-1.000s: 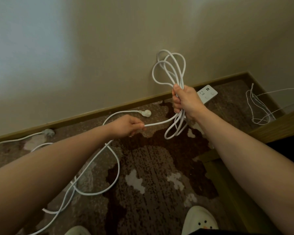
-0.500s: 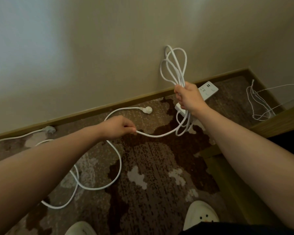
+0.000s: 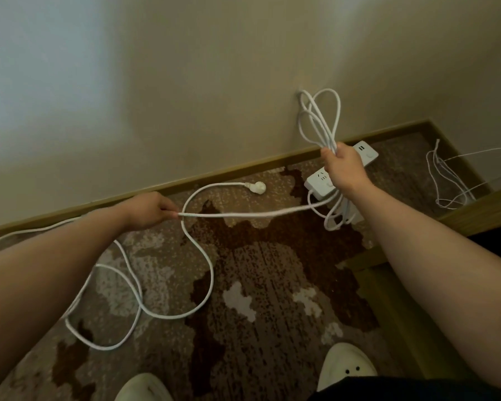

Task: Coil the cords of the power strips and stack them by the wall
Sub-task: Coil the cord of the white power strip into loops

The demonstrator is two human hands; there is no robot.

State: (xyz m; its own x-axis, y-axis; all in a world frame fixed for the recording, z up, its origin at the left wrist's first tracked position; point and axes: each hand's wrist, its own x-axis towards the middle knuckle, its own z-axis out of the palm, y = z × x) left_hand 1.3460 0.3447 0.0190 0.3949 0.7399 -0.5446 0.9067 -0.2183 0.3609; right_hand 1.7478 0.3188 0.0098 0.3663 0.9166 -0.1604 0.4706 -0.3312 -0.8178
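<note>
Two hands share one long white round power cord (image 3: pixel 243 214), and the stretch between them is what the coming move turns on. That stretch runs nearly level, its long axis left to right, from the left hand (image 3: pixel 148 211) across to the right hand (image 3: pixel 343 172). The right hand sits higher and nearer the beige wall (image 3: pixel 185 82); its fingers are curled tight round a bundle of gathered white cord loops (image 3: pixel 318 117), which stand up above the fist and hang down below it. Just behind and under that hand lies the white rectangular plastic power strip (image 3: pixel 318 183), flat on the brown patterned carpet (image 3: pixel 272 285), close beside the wooden skirting board (image 3: pixel 214 175).

The left hand pinches the cord between thumb and fingertips, the other fingers folded in, and holds nothing else. Below and to the near side of it the loose remainder of the cord snakes over the carpet in wide bends, and its white round plug (image 3: pixel 258 187) rests beyond the left hand, toward the right one. By my judgement, the next loop forms by carrying the pinched point rightward to the right fist, so the left hand does the travelling. Much cord is not yet coiled.
</note>
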